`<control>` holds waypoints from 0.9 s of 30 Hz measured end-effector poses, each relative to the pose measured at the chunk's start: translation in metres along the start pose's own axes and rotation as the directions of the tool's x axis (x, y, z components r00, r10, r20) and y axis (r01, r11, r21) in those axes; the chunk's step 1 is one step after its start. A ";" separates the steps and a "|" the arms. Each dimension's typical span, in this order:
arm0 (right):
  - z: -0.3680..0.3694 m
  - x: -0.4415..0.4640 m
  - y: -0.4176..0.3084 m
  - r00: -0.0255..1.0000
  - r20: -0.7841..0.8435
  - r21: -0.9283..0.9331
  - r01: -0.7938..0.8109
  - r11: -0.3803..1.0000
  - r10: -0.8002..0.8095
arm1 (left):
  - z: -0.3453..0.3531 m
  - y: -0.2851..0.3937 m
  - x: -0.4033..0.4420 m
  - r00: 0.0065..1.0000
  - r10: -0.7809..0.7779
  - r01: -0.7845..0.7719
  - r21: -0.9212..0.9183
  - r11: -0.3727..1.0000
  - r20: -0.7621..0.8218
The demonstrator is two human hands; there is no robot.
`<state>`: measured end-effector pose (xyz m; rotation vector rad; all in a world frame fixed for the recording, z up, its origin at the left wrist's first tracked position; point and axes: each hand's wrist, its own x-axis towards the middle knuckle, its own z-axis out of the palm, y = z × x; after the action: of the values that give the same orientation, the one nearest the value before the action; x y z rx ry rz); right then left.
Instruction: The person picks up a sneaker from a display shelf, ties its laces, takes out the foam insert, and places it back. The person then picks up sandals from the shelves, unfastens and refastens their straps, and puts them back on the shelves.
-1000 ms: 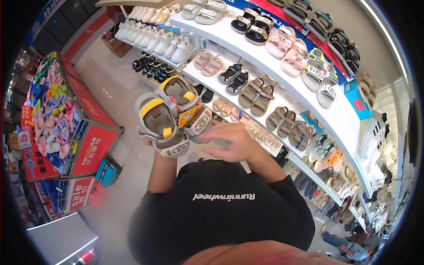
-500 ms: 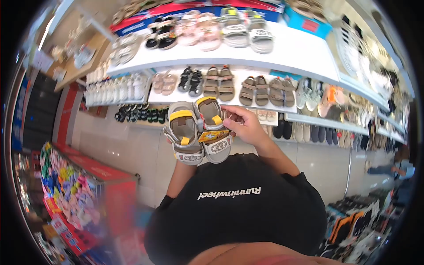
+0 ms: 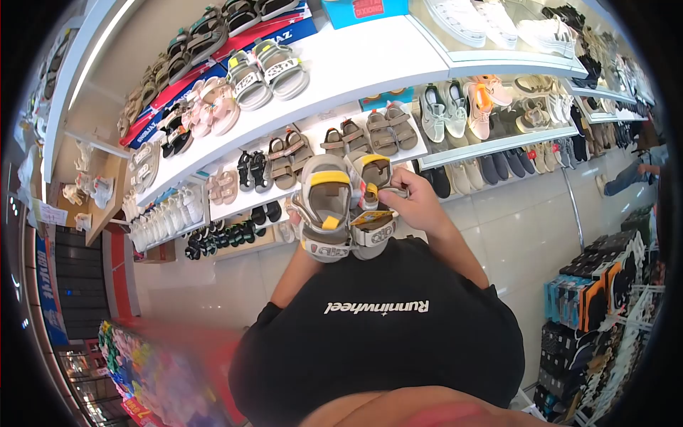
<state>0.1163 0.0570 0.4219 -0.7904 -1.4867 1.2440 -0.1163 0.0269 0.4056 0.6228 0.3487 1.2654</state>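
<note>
A pair of grey children's sandals [image 3: 324,206] with yellow trim is held up side by side in front of my chest, open tops towards me. My left hand [image 3: 292,215] grips the pair from below and the left; most of it is hidden behind the soles. On the other side, my right hand [image 3: 416,203] pinches a strap at the side of the right sandal [image 3: 373,235], thumb against the fingers. The strap stands away from that sandal. A small yellow tag lies across its middle.
Ahead, a white display shelf [image 3: 356,53] carries sandals, with more shoes on a lower shelf [image 3: 235,203]. Glass shelves [image 3: 498,146] stand to the right. A red bin of colourful goods [image 3: 156,363] is at lower left. Boxed goods [image 3: 583,299] hang at lower right, and a person [image 3: 626,174] is farther back.
My view has turned right, so the shelves sit farther left and tilted. The right sandal has turned, and my right fingers now draw its strap outward. The left hand keeps its hold.
</note>
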 end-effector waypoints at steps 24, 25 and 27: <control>-0.047 -0.036 -0.027 0.927 -0.354 -0.147 0.073 0.986 -0.121 | 0.059 -0.024 0.059 0.934 -0.331 0.357 0.323 0.877 -0.134; -0.049 -0.037 -0.027 0.927 -0.362 -0.129 0.052 0.990 -0.095 | 0.040 -0.035 0.063 0.963 -0.247 0.228 0.168 0.959 0.104; -0.050 -0.042 -0.029 0.925 -0.379 -0.077 0.002 0.997 -0.031 | 0.017 -0.051 0.066 0.962 -0.080 0.093 -0.039 0.995 0.261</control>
<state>0.1791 0.0265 0.4363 -1.0048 -1.2227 0.9589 -0.0483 0.0775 0.3936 0.7129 0.1249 1.0903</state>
